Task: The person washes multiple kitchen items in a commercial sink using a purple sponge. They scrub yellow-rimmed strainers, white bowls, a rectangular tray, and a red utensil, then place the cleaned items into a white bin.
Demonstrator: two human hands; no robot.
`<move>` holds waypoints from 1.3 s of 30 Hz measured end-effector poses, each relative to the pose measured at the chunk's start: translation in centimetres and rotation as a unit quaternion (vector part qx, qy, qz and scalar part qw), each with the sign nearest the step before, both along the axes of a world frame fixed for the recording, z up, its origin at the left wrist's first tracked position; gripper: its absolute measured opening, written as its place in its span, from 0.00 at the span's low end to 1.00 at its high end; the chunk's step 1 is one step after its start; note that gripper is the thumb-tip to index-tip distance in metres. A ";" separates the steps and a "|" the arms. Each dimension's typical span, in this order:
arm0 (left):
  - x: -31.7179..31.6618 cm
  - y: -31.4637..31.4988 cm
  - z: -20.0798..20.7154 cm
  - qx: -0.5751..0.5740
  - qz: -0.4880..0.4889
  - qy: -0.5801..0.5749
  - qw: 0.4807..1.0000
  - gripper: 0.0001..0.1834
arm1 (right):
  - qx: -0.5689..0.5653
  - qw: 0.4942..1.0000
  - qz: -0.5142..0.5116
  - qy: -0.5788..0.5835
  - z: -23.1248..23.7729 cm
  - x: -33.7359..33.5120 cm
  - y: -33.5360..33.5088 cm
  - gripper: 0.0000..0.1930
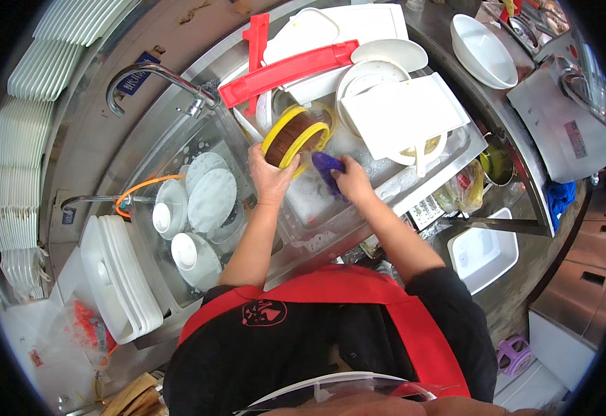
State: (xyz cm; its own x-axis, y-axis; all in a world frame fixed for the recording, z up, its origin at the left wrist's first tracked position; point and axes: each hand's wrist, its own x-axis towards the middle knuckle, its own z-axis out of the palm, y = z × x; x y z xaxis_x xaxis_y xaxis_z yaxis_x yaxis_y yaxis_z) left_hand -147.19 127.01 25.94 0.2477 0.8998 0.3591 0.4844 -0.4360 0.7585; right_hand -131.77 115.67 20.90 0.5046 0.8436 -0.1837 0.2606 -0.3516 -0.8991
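1. The left hand (269,179) is wrapped around the side of a round yellow steamer basket (294,136). The basket is held up over the soapy sink (358,197).
2. The right hand (353,182) is closed on a purple washing cloth (328,168), just beside the basket's rim.
3. The basket is tipped on its side. Its open mouth seems to face right, toward the cloth. It is short and round, so its middle line runs about left to right, tilted a bit.
4. I think the wet, soapy basket could slip from the hand and splash into the suds.
5. Just behind it a white square plate (403,114) leans on other dishes. A bump could make the pile slide.
6. Farther back, a long red tray (285,73) lies on top and could tip too.
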 end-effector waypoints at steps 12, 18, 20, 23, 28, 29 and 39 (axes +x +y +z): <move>3.3 -0.4 -2.4 -0.084 -0.108 -0.202 0.970 0.26 | 0.178 0.926 0.060 -0.328 12.6 -2.6 3.7 0.17; 1.3 -1.6 0.4 0.050 -0.043 -0.026 0.997 0.31 | 0.001 0.983 -0.008 -0.185 11.3 3.0 9.0 0.23; 0.2 -1.8 1.4 0.001 -0.065 -0.090 0.994 0.31 | -0.024 0.992 -0.050 -0.110 10.1 5.5 9.3 0.26; -0.5 -0.6 2.3 -0.073 -0.094 -0.229 0.966 0.32 | -0.019 0.991 -0.094 -0.096 7.6 6.9 8.9 0.26; -0.3 1.4 2.1 -0.109 -0.102 -0.288 0.946 0.34 | 0.235 0.936 -0.140 0.220 6.5 4.8 9.0 0.18; 0.0 1.4 1.9 -0.079 -0.095 -0.260 0.958 0.31 | 0.250 0.948 -0.150 0.124 7.0 4.4 9.0 0.18; 3.7 2.8 0.3 -0.387 -0.060 -0.496 0.775 0.23 | 0.307 0.931 0.121 -0.156 10.4 -3.6 4.2 0.16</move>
State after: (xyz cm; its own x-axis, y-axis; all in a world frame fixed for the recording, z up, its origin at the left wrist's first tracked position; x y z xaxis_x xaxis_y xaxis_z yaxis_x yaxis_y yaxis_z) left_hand -143.50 129.81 26.26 0.2936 0.9326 -0.2099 -0.5131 0.3390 0.7886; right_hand -135.34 119.89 31.33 0.2346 0.8374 0.4936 0.5479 0.3055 -0.7787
